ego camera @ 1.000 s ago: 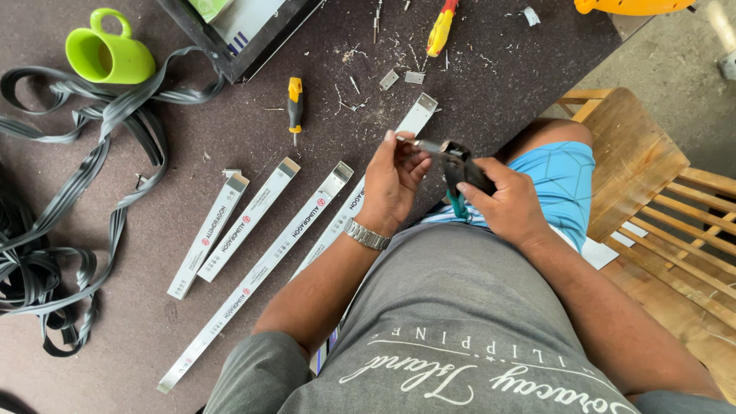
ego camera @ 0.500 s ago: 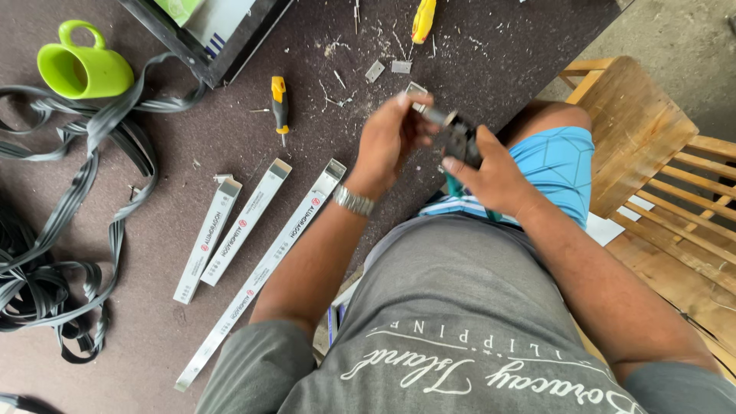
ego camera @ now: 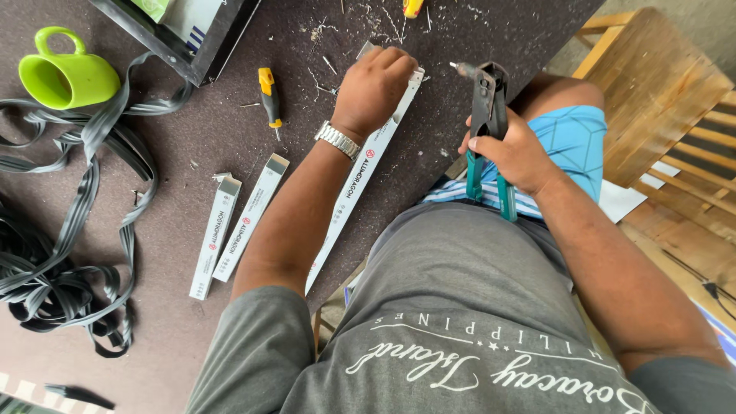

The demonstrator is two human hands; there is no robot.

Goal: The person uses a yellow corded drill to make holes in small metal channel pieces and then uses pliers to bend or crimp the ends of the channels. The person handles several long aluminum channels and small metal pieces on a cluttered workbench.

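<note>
Pressing down on the far end of a long white metal strip (ego camera: pixel 366 165), the left hand (ego camera: pixel 373 88) lay curled over it near twelve o'clock on the dark table (ego camera: pixel 230 146). A moment before, both hands had been close together around the tool; now they had come apart, and the left one had gone back to the strip. The right hand (ego camera: pixel 512 149) was closed tight around the green handles of a hand riveter (ego camera: pixel 484 126), holding it up at about one o'clock, with its metal nose pointing away and touching nothing. It looked like the tool was loaded and ready, and the strip was being held flat for it. Two shorter white strips (ego camera: pixel 234 226) lay side by side at about nine o'clock. A small yellow screwdriver (ego camera: pixel 268 96) lay near eleven o'clock. A green mug (ego camera: pixel 65 73) sat far off at ten o'clock, beside a big tangle of black rubber strip (ego camera: pixel 69 253). A wooden chair (ego camera: pixel 659 100) stood at two o'clock.
</note>
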